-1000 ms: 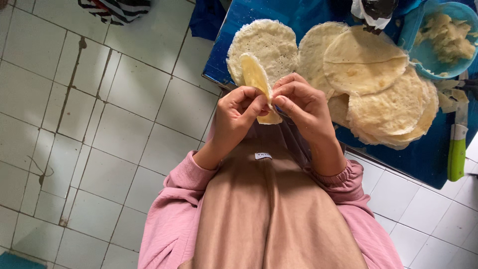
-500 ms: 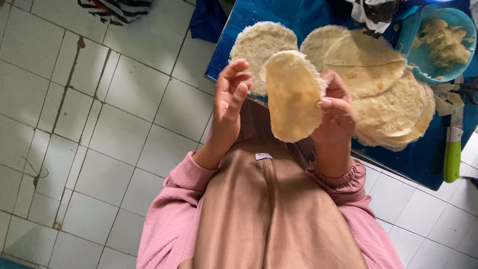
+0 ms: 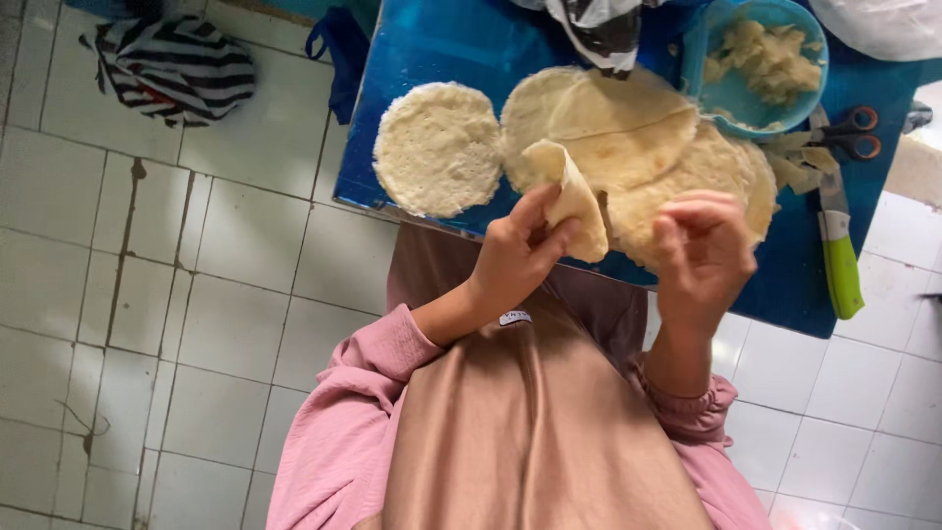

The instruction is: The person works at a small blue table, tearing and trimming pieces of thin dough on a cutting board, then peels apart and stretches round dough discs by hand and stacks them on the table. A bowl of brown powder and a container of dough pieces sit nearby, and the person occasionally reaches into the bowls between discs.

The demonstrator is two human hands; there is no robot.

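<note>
Head view, looking down over the lap. Item: one folded dough round (image 3: 572, 196), pale cream, bent over on itself, held up above the near edge of the counter (image 3: 432, 44). Held by: left hand (image 3: 518, 250), thumb and fingers pinching the lower edge of the fold. Right hand (image 3: 703, 250): raised just beside it, apart from the dough, fingers loosely curled and holding nothing. Behind the hands, on the blue counter: a stack of flat rounds (image 3: 648, 147), thin and overlapping, smooth on top; to its left, lying apart from the stack, a single thicker round (image 3: 437, 147) with a rough, crumbly surface. Far right corner of the counter: a blue bowl (image 3: 699, 59) holding lumps of pale filling (image 3: 770, 59). Beside the bowl: scissors (image 3: 852, 132) with dark handles ringed in orange, and a knife (image 3: 839, 255) with a green handle lying along the right edge, blade toward the bowl. At the top edge: a dark plastic bag (image 3: 599, 29), only partly in view. Person: pink sleeves (image 3: 348, 432) and a tan garment (image 3: 530, 432) covering the lap. Floor (image 3: 147, 294): white tiles with stained joints; on it, at upper left, a black-and-white striped cloth (image 3: 177, 64), bunched up, well apart from the counter.
</note>
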